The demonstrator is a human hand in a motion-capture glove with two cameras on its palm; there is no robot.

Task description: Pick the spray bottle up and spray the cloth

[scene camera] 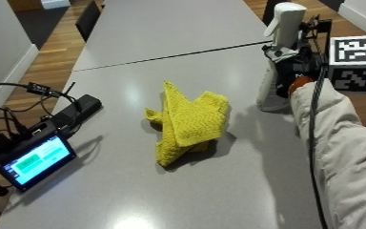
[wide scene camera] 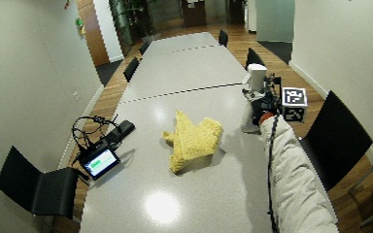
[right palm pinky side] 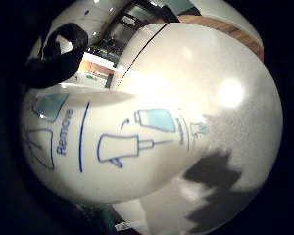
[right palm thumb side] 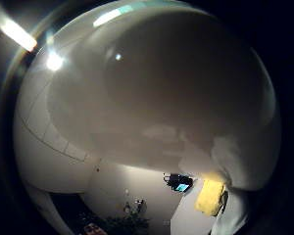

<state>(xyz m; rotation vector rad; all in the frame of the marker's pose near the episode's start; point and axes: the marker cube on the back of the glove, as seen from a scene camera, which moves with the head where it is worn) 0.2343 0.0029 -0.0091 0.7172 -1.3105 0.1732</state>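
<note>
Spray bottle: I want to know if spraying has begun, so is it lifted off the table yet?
No, in the outside view the spray bottle stands upright with its base on the table, beside the cloth.

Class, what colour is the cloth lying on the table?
Yellow, with a woven ribbed texture. The cloth shows best in the outside view.

Grey table (scene camera: 170, 200), lit screen (scene camera: 34, 162), cables (scene camera: 5, 105).

The spray bottle (scene camera: 278, 57) stands on the table (scene camera: 234, 181) inside the fingers (scene camera: 283, 53); the cloth (scene camera: 189, 121) lies well apart, beyond them.
</note>
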